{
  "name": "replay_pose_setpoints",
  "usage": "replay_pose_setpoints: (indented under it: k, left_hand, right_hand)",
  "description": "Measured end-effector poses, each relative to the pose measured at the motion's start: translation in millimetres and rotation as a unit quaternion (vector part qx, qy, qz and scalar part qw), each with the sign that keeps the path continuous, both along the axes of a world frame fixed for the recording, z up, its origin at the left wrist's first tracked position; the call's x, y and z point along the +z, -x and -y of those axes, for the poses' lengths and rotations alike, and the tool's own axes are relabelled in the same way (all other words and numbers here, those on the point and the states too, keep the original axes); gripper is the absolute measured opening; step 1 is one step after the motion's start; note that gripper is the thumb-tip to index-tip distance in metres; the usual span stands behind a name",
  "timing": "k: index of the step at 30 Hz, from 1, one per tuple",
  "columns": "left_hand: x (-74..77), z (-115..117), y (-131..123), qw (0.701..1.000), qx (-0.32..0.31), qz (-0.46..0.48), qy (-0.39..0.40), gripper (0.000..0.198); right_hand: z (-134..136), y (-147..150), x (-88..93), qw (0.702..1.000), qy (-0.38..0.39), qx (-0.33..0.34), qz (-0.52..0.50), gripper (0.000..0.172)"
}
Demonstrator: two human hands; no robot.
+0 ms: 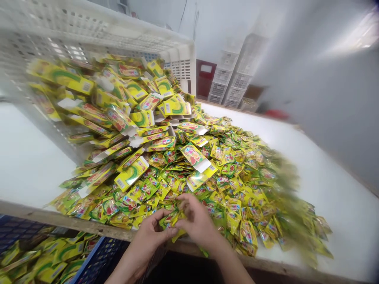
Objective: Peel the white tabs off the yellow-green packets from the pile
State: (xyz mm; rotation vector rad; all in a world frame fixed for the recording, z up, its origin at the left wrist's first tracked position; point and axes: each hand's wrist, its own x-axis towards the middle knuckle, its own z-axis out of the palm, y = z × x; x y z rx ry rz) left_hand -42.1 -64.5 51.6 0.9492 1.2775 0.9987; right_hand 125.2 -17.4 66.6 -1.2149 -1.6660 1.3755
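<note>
At the table's near edge, my left hand (154, 230) pinches a few small yellow-green sachets (169, 219) between thumb and fingers. My right hand (197, 223) is close beside it, its fingers curled around the other side of the same sachets. Both hands are low over a wide heap of loose sachets (233, 189) printed with red fruit pictures. Behind the hands, small yellow cartons (133, 173) lie on the heap, several with their white end flaps open. One carton with its flap out (195, 156) lies just beyond my right hand.
A white perforated crate (180, 55) lies tipped on its side at the back left, cartons spilling from it onto the white table (334, 189). Below the table's edge at lower left is a blue crate (89, 260) with filled cartons. Stacked white crates (233, 79) stand by the far wall.
</note>
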Motion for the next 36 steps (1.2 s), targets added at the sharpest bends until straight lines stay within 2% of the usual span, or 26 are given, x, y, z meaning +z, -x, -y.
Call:
replay_pose_setpoints:
  k: [2,5,8,11,14,16,17,19,21,22,23,25,27,30,31,32,34,35,36]
  left_hand:
    - [-0.8,0.4,2.5,1.0,0.013,-0.001,0.013,0.032]
    - [-2.2,1.3,5.3,1.0,0.017,-0.008,0.004,0.039]
    - [-4.8,4.0,4.8,1.0,0.018,0.007,-0.023,0.034]
    - [-7.6,8.2,2.9,0.998,0.039,-0.006,-0.052,0.026]
    - [-7.4,7.9,8.1,0.99,0.014,-0.103,-0.099,0.024]
    - [-4.7,0.8,20.9,0.977,-0.011,-0.173,-0.127,0.026]
    - [-2.9,-5.5,30.4,0.966,0.008,-0.213,-0.144,0.026]
    - [0.0,-23.0,53.9,0.921,0.112,-0.324,-0.188,0.024]
    - [0.9,-44.1,78.6,0.832,0.222,-0.46,-0.217,0.033]
    - [0.5,-54.3,89.8,0.791,0.243,-0.514,-0.224,0.041]
    - [-0.3,-63.3,99.7,0.765,0.241,-0.551,-0.228,0.047]
    - [-1.5,-75.2,115.4,0.753,0.213,-0.574,-0.241,0.042]
    - [-0.3,-76.7,125.9,0.761,0.202,-0.56,-0.257,0.031]
    - [7.5,-61.7,128.4,0.773,0.235,-0.527,-0.263,0.033]
    - [10.7,-54.2,124.0,0.796,0.241,-0.492,-0.257,0.035]
    - [13.4,-46.5,116.4,0.833,0.228,-0.441,-0.245,0.037]
    - [14.6,-32.1,91.5,0.921,0.148,-0.299,-0.2,0.037]
    - [12.5,-25.8,75.5,0.954,0.094,-0.226,-0.172,0.036]
    - [8.5,-20.1,58.4,0.974,0.045,-0.167,-0.147,0.034]
  right_hand:
    - [1.2,4.0,-8.0,0.999,0.007,-0.037,0.014,0.051]
    - [4.7,7.9,-17.8,0.998,0.016,-0.027,0.047,0.009]
    - [10.7,10.9,-23.5,0.998,-0.012,-0.039,0.046,0.016]
    - [15.9,14.1,-27.2,0.998,0.056,-0.013,-0.022,0.017]
    - [18.1,17.3,-31.0,0.988,0.14,0.013,-0.061,0.026]
    - [18.5,18.6,-33.3,0.988,0.146,0.0,-0.058,0.03]
    - [18.7,19.0,-34.5,0.988,0.144,-0.011,-0.056,0.032]
    - [19.3,19.2,-36.7,0.987,0.143,-0.033,-0.059,0.036]
    - [20.0,19.0,-39.1,0.985,0.151,-0.05,-0.069,0.041]
    - [20.4,18.8,-40.2,0.983,0.16,-0.05,-0.078,0.045]
    - [20.7,18.5,-41.0,0.98,0.17,-0.048,-0.089,0.049]
    - [21.1,17.5,-40.7,0.976,0.184,-0.045,-0.112,0.052]
    - [20.6,15.0,-35.8,0.974,0.176,-0.064,-0.126,0.051]
    - [15.9,8.0,-16.4,0.981,0.116,-0.108,-0.11,0.043]
    - [13.1,5.4,-7.1,0.984,0.084,-0.121,-0.098,0.04]
    - [9.7,3.0,2.8,0.986,0.046,-0.138,-0.085,0.036]
    - [2.2,-0.5,21.7,0.98,-0.054,-0.184,-0.06,0.03]
    - [-1.4,-1.7,29.4,0.972,-0.116,-0.198,-0.047,0.027]
    - [-4.6,-2.6,35.1,0.964,-0.178,-0.196,-0.031,0.025]
